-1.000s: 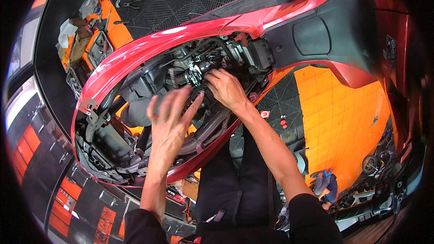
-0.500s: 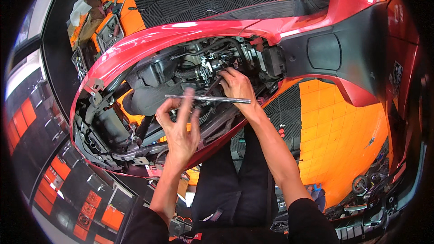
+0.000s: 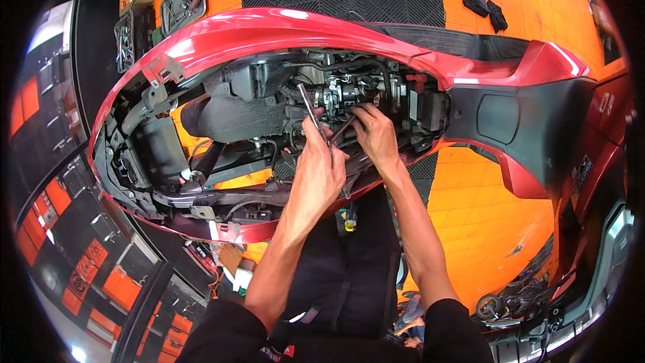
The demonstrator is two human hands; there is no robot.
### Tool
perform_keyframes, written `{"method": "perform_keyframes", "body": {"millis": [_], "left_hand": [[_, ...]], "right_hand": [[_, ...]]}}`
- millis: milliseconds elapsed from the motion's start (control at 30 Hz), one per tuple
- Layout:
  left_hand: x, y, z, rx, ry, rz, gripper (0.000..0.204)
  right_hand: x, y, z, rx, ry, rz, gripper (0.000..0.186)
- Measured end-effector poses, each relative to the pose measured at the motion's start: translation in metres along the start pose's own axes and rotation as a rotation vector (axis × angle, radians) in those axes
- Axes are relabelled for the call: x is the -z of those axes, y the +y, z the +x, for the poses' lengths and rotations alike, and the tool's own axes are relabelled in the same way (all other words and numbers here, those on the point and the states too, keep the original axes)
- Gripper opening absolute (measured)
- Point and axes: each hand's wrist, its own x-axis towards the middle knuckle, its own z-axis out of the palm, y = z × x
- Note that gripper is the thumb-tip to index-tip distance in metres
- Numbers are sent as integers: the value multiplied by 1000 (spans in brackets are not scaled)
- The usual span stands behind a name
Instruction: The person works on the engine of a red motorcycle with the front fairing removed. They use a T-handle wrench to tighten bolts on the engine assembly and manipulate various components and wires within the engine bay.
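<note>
A T-handle wrench (image 3: 308, 102) with a shiny cross bar and a dark shaft reaches into the open body of a red scooter (image 3: 295, 32). My left hand (image 3: 318, 169) is closed round the cross bar where it joins the shaft. My right hand (image 3: 377, 137) pinches the far end of the shaft, beside the metal engine parts (image 3: 334, 97). My right fingers cover the wrench's tip, so what it touches is hidden.
Left of the engine lies a black plastic housing (image 3: 235, 107). A black seat-shaped panel (image 3: 517, 117) covers the right part of the scooter. Metal tool trays (image 3: 183, 5) stand at the far left. Black gloves (image 3: 485, 8) lie on orange floor tiles at the far right.
My left hand has gone from loose, spread fingers to a grip on the cross bar. The bar has turned from nearly level to steep. My view has shifted.
</note>
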Motion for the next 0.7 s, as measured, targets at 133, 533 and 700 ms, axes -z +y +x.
{"method": "perform_keyframes", "body": {"millis": [133, 533, 700], "left_hand": [[4, -3, 1, 5, -21, -40, 59], [0, -78, 12, -178, -294, -364, 58], [-10, -74, 17, 110, -227, 96, 53]], "right_hand": [[18, -27, 6, -73, -23, -154, 50], [91, -165, 64, 671, -821, -895, 42], [73, -153, 54, 1033, -1109, -1365, 33]]}}
